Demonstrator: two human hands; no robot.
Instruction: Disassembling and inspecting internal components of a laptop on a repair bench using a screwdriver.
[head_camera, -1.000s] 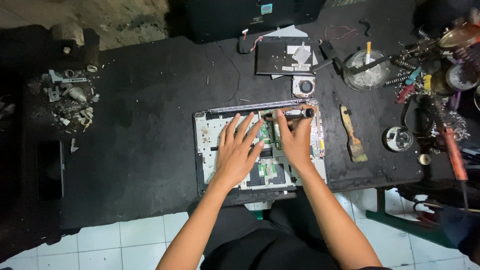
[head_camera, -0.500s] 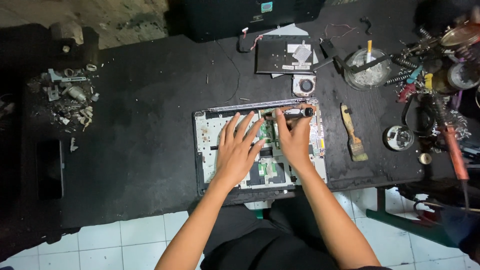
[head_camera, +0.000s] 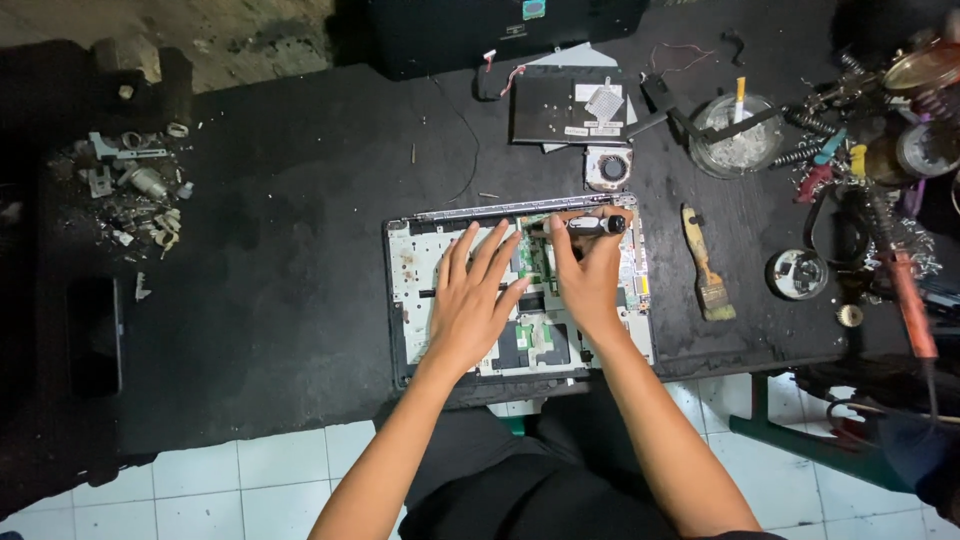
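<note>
Surface: black, scuffed worktable (head_camera: 280, 290), dusty, with a white tiled floor (head_camera: 240, 480) showing below its near edge. Top left of the view is a bare concrete-looking patch. Lighting is dim, and the table edges fall off into shadow.

Clutter: pile of small metal scraps and screws (head_camera: 130, 195) far left. Dark flat phone-like slab (head_camera: 95, 335) at the left edge. Above the work sits a black rectangular panel (head_camera: 570, 108) with pale stickers, and a small round cooling fan (head_camera: 608, 167) just below it. Glass bowl (head_camera: 738, 135) to the right of that, then a tangle of hand tools (head_camera: 880, 130) at the far right. A worn paintbrush (head_camera: 706, 265) lies just right of the work piece. Small round tin (head_camera: 797, 273) beyond it.

Work piece: opened laptop base (head_camera: 410, 270), centre of the table, right at the near edge in front of the person. Cover is off: silver-grey inner frame, green circuit boards and dark cut-outs exposed. Rear edge has a thin metal strip along it.

Left hand (head_camera: 470, 300): fingers spread, palm flat on the middle of the frame, pressing down.

Right hand (head_camera: 588, 275): closed round a black screwdriver (head_camera: 590, 225) that lies sideways across the rear right of the base. Tip is too small to see where it lands.
</note>
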